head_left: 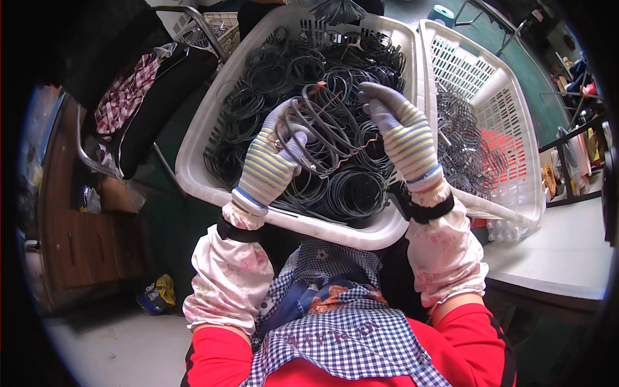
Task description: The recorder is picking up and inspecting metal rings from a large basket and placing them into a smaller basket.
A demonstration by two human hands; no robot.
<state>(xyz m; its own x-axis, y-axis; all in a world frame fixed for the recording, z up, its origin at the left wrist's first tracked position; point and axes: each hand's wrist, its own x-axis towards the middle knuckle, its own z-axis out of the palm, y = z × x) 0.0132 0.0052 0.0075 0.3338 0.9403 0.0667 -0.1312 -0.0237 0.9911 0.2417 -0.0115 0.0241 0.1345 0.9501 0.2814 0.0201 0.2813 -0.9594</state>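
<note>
Both my hands wear striped knit gloves. My left hand (276, 151) is closed round one side of a dark cable coil (325, 132), with orange ties or wire ends showing on its loops. The coil is lifted over a large white plastic basket (193, 171), which is full of similar coiled black cables (358, 193). To the right of the held coil is my right hand (401, 132), its fingers stretched toward the coil and apart from it. Nothing shows between those fingers.
A second white basket (525, 138) with thinner dark wire pieces (461, 148) stands close on the right. At left is a black chair (171, 84) with a checked cloth (126, 90) on it, beside a brown wooden cabinet (84, 248). A pale table (561, 251) lies at right.
</note>
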